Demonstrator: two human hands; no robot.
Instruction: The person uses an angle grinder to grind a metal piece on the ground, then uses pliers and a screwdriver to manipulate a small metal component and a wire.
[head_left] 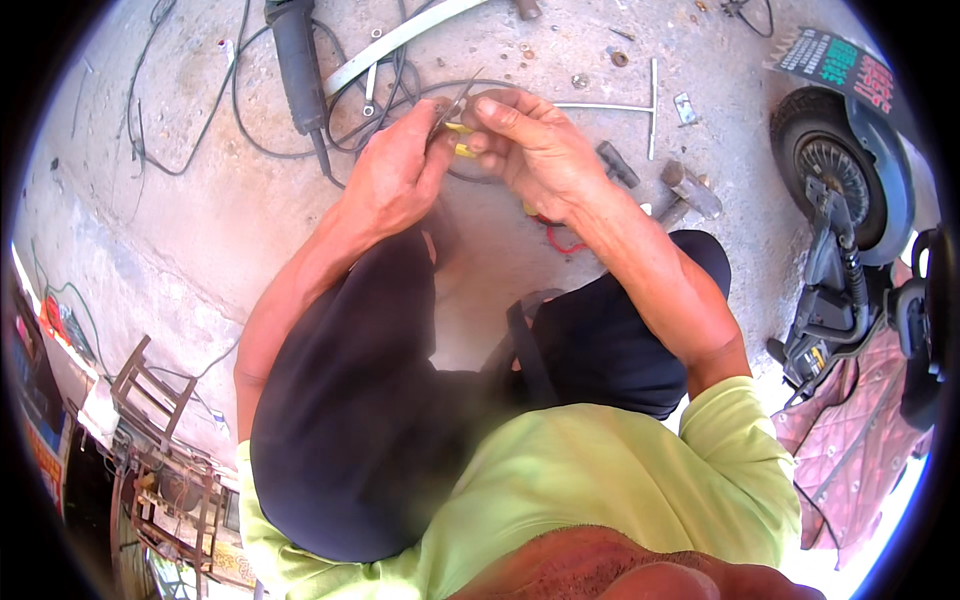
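In left hand [400, 165], upper centre of frame: closed grip, thumb and fingers on a thin metal piece [463, 101], slender end angled toward upper right. Just beside, at right hand [530, 140]: fingers curled, thumb close to index finger; cannot tell whether gripping anything. Between both: yellow part [464, 150], mostly hidden; link to metal piece unclear.

Below right wrist: red loop [567, 243] on floor [200, 220]. Further right: dark tool [617, 165], hammer [692, 190], T-shaped rod [654, 110]. Upper left of centre: power tool [297, 70], with cable [235, 110] looping behind hands.

Possible faults, judged: pricked fingertip, from a slip along the slender end; lost piece, from a loosened pinch above floor strewn with small loose hardware [619, 59]; snagged cable, from a careless reach forward.
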